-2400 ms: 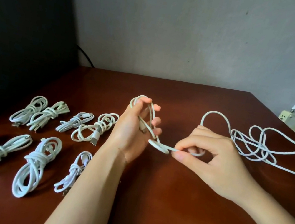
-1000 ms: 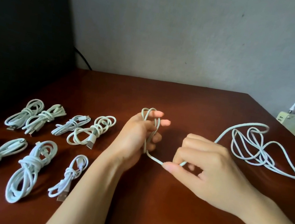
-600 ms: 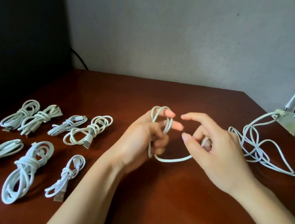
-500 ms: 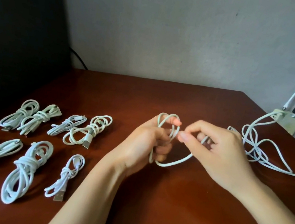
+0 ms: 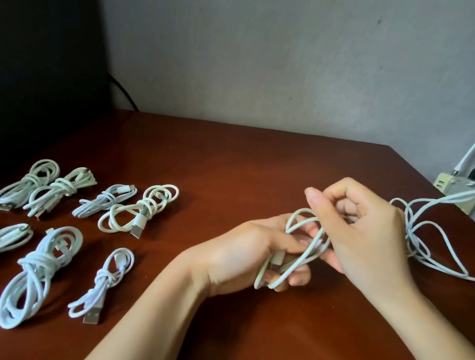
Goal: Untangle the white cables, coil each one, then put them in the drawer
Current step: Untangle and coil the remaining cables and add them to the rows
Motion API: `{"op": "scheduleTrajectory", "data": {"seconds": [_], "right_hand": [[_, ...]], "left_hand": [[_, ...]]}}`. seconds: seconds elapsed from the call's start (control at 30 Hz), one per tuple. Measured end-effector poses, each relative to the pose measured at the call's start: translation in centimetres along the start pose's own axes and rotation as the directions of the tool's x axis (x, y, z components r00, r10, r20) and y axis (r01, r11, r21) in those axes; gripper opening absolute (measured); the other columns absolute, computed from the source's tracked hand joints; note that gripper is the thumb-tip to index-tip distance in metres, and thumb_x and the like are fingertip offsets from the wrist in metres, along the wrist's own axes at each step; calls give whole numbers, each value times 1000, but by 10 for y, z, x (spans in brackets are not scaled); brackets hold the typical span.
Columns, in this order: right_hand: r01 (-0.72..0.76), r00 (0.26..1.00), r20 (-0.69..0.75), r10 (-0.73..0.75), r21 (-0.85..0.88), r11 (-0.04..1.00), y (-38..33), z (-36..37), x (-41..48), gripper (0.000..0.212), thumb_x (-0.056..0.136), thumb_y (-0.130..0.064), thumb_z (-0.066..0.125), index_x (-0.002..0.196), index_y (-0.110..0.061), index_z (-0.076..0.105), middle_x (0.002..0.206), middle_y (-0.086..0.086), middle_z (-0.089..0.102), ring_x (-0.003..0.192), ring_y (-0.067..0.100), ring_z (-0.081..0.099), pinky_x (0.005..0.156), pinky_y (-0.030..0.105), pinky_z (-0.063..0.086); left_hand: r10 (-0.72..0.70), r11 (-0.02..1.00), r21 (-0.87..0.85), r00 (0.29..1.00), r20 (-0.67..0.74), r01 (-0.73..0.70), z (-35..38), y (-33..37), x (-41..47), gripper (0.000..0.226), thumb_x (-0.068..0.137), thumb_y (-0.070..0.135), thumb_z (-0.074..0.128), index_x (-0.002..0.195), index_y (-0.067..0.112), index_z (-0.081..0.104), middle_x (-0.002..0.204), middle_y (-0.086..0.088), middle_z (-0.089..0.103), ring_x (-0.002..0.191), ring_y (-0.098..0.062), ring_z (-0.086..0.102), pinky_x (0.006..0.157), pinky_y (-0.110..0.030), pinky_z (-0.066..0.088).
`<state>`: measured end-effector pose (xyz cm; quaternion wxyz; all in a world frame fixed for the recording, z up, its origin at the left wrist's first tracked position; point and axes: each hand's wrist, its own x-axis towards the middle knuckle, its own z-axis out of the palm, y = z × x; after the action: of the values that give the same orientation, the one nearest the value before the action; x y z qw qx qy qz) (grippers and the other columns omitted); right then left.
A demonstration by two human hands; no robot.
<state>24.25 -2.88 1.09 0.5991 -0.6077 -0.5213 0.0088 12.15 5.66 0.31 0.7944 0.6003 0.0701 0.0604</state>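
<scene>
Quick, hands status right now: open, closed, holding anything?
Left hand: closed, gripping the coiled loops of the white cable.
Right hand: closed, fingers curled on the same white cable.

left hand [image 5: 246, 250]: is showing bare, with bare wrist and forearm | right hand [image 5: 368, 236]: is showing bare, wrist and forearm likewise uncovered | nails: are looking short and rounded on the right thumb
</scene>
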Motion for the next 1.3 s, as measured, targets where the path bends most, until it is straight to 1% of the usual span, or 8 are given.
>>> {"op": "scheduleTrajectory", "data": {"seconds": [0.17, 0.27, 0.37, 0.57, 0.83, 1.0, 1.1, 1.3], "right_hand": [[26, 996, 83, -16, -123, 992, 5, -3, 3, 31, 89, -24, 64, 64, -5, 63, 47, 4, 53, 41, 7, 50, 43, 7, 34], [113, 986, 143, -85, -201, 973, 8, -5, 3, 46, 90, -40, 57, 57, -9, 61, 46, 0, 53, 45, 12, 51, 47, 13, 36], [96, 983, 162, -84, -64, 993, 3, -6, 3, 32, 83, -43, 57, 64, -18, 66, 56, -6, 61, 49, 6, 55, 50, 9, 38], [44, 983, 179, -50, 34, 998, 1, -6, 2, 42, 76, -33, 72, 50, -5, 54, 43, 0, 49, 40, 6, 43, 43, 21, 37], [61, 981, 189, -52, -46, 997, 6, -7, 3, 50, 80, -30, 67, 43, -13, 39, 41, 7, 43, 42, 27, 42, 44, 33, 34], [62, 977, 205, -55, -29, 998, 6, -8, 3, 53, 76, -45, 65, 46, -9, 42, 44, 16, 44, 45, 33, 42, 46, 38, 35], [92, 974, 211, -79, -53, 994, 5, -7, 2, 55, 77, -45, 64, 45, -6, 42, 43, 17, 43, 43, 28, 37, 45, 36, 33], [186, 979, 125, -164, -188, 964, 10, -8, 4, 50, 83, -38, 60, 46, -9, 45, 39, 4, 41, 37, 20, 38, 43, 36, 34]], "left_hand": [[-66, 997, -18, 991, 119, 69, 3, 3, -4, 11, 94, 5, 38, 100, 9, 48, 88, -3, 72, 59, -12, 52, 47, -18, 32], [-90, 994, -54, 983, 162, 100, 3, 3, -4, 26, 91, -1, 33, 114, -2, 44, 107, -20, 66, 61, -15, 52, 48, -19, 33], [-88, 990, -89, 971, 222, 110, 2, 1, -1, 48, 83, -4, 30, 129, -16, 32, 113, -31, 57, 56, -14, 53, 47, -19, 35], [-114, 979, -127, 941, 318, 162, -1, -4, 3, 60, 65, 1, 39, 124, 9, 37, 104, -24, 63, 55, -15, 47, 53, -24, 35], [-129, 969, -134, 885, 447, 209, 2, -1, 2, 66, 61, 13, 53, 124, 0, 37, 118, -32, 44, 62, -15, 55, 58, -21, 46], [-157, 987, 30, 910, 384, 158, 6, -1, -1, 47, 77, -4, 45, 123, 1, 46, 121, -23, 55, 75, -16, 61, 66, -19, 45], [-206, 977, 117, 927, 312, 178, 7, 0, -3, 52, 71, -4, 38, 122, 1, 50, 115, -20, 59, 76, -19, 61, 68, -21, 48], [-193, 973, 146, 977, 87, 179, 17, -1, 0, 46, 67, 4, 42, 111, -2, 52, 91, -16, 66, 56, -15, 48, 46, -17, 36]]}}
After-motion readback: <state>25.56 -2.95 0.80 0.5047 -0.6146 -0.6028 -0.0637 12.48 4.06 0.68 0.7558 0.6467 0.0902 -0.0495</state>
